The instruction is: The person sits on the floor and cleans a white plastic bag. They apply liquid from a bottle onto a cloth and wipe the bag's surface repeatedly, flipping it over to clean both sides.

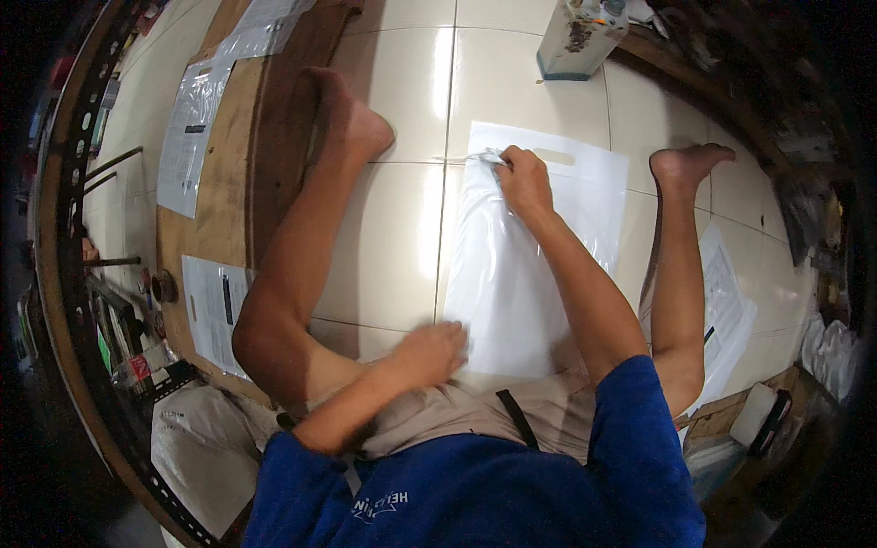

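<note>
Bag (512, 301) on floor (393, 228), between legs (311, 224); left, board (227, 160) bearing papers (187, 142); container (574, 41) beyond, right.

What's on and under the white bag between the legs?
Over the white bag, near its far left corner, the right hand holds a crumpled pale wad. Floor tiles show beside the white bag; whatever lies directly beneath is covered.

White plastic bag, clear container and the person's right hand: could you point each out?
White plastic bag (505, 274): head view, on its middle.
Clear container (581, 44): head view, on its side wall.
Right hand (527, 184): head view, on the back of the hand.
</note>
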The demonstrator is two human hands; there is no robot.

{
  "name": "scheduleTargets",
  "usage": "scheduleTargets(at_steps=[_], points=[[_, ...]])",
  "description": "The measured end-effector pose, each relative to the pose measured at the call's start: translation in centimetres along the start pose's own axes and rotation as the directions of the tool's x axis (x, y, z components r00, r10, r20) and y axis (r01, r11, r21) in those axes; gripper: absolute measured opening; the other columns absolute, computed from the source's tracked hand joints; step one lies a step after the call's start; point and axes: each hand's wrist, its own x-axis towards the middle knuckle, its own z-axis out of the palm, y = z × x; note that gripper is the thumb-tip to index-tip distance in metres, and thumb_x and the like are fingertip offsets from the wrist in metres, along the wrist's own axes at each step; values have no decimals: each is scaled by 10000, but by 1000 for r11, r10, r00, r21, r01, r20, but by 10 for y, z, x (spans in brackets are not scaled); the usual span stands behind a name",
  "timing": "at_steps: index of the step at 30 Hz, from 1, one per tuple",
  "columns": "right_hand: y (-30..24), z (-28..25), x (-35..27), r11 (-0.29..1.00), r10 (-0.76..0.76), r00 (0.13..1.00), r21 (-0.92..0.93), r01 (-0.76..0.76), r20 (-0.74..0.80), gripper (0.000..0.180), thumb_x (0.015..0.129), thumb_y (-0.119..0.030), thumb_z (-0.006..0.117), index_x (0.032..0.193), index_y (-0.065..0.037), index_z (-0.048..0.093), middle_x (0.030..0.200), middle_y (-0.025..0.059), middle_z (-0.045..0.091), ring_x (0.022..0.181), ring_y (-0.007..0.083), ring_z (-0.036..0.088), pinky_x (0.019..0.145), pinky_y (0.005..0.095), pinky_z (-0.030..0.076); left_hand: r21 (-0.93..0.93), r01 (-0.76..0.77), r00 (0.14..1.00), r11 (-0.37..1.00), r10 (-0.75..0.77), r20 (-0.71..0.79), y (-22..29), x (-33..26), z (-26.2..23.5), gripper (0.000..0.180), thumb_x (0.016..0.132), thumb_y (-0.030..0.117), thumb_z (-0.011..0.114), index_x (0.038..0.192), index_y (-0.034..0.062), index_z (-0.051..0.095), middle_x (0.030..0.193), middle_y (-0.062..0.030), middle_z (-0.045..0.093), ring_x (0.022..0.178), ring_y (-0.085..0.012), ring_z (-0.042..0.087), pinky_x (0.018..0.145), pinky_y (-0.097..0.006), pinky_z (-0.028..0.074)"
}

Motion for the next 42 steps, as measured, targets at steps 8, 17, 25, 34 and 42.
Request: scheduleTargets(at_steps=[8, 17, 25, 34, 42], points=[[-11, 18, -38, 993, -106, 992, 50, 109, -61, 247, 822, -48, 601, 1069, -37, 604, 947, 208, 569, 910, 401, 588, 782, 479, 497, 325, -6, 919, 946, 134, -372, -78, 119, -142, 872, 823, 343, 722, 1463, -50, 278, 1532, -208, 308, 1445, -366, 239, 1184, -491, 221], [22, 15, -19, 995, -68, 994, -84, 61, -86, 124, 846, -51, 576, 951, -29, 638, 902, 191, 572, 855, 385, 601, 752, 455, 501, 444, 36, 961, 895, 91, -260, -88, 132, -149, 1086, 752, 561, 707, 1500, -40, 198, 1541, -192, 300, 1476, -292, 193, 1211, -490, 128], [108, -117, -41, 901, 318, 899, -200, -386, -302, 150, 865, -124, 598, 937, -11, 666, 973, 240, 626, 938, 409, 603, 814, 476, 489, 448, 53, 960, 892, 77, -268, -83, 128, -148, 1101, 725, 526, 740, 1500, -30, 190, 1531, -196, 306, 1470, -319, 198, 1206, -501, 146], [-31, 56, -88, 968, -237, 969, -63, 242, 69, 170, 803, -5, 557, 958, -31, 621, 904, 149, 588, 912, 323, 607, 814, 438, 516, 386, 155, 966, 909, -57, -253, -98, 78, -128, 1074, 776, 540, 691, 1518, -12, 145, 1552, -166, 276, 1473, -346, 159, 1206, -528, 121], [100, -76, -50, 936, 204, 947, -233, -263, -249, 142, 909, -118, 547, 989, -27, 622, 940, 199, 615, 911, 367, 605, 781, 466, 493, 405, 203, 972, 891, -133, -196, -97, 78, -130, 1051, 818, 572, 644, 1537, 17, 116, 1594, -130, 204, 1490, -309, 98, 1225, -494, 60]])
